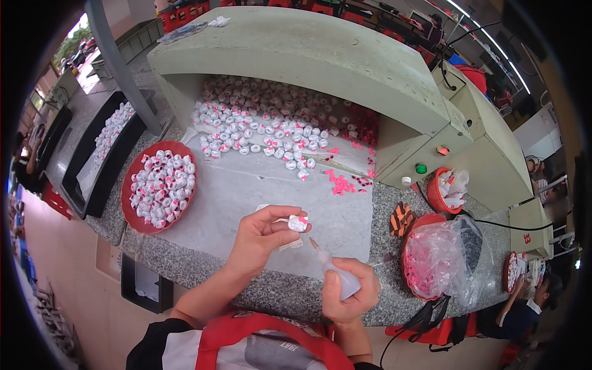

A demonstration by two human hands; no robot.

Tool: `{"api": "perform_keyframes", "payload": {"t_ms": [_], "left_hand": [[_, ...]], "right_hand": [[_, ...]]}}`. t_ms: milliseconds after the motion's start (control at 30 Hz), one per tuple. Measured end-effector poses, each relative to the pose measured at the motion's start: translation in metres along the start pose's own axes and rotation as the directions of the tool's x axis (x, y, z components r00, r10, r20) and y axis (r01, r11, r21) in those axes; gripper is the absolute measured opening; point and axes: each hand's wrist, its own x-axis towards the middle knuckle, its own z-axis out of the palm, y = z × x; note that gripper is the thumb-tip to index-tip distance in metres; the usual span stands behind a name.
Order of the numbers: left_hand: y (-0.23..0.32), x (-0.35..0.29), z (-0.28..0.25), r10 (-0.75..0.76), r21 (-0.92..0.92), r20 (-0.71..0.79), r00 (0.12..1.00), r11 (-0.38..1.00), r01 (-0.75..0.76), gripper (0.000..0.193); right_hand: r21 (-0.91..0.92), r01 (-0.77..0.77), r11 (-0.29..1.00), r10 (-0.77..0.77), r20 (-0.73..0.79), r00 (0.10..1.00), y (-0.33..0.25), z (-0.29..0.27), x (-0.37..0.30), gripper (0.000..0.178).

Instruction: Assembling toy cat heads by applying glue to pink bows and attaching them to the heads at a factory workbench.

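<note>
My left hand [262, 237] pinches a small white rounded piece with pink patches [298, 222] between thumb and fingers, above the pale sheet [234, 197] on the bench. My right hand [353, 287] is wrapped round a translucent squeeze bottle [341, 280]. Its thin nozzle points up and left, close below the piece; whether the tip touches it I cannot tell. Many similar white pieces [246, 132] lie heaped under the grey-green metal hood [296, 46]. Small flat pink parts [340, 183] are scattered at the right of the sheet.
A red bowl [128, 203] full of white pieces stands at the left. On the right are a red dish [407, 271] with pink parts in clear plastic, a small red tub [439, 200] and an orange-black cloth [402, 220]. Another person [524, 314] sits at far right.
</note>
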Motion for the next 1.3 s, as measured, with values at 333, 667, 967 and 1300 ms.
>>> {"api": "perform_keyframes", "payload": {"t_ms": [333, 667, 967, 1300], "left_hand": [[0.0015, -0.0021, 0.0019, -0.020, -0.038, 0.045, 0.999, 0.999, 0.022, 0.034], [0.0015, -0.0016, 0.0012, -0.017, -0.038, 0.048, 0.999, 0.999, 0.018, 0.035], [0.0012, -0.0034, 0.0016, -0.020, -0.044, 0.044, 0.999, 0.999, 0.022, 0.035], [0.0014, -0.0014, -0.0009, 0.020, 0.012, 0.014, 1.000, 1.000, -0.021, 0.033]], "right_hand": [[-0.008, -0.067, 0.998, 0.067, 0.054, 0.996, 0.0008, -0.0012, -0.0050, 0.017], [-0.012, -0.043, 0.999, 0.044, 0.063, 0.997, 0.0010, -0.0039, -0.0037, 0.017], [0.012, -0.044, 0.999, 0.044, 0.067, 0.997, 0.0039, -0.0033, -0.0028, 0.017], [0.026, -0.022, 0.999, 0.019, 0.089, 0.996, 0.0039, -0.0015, 0.0003, 0.017]]}}
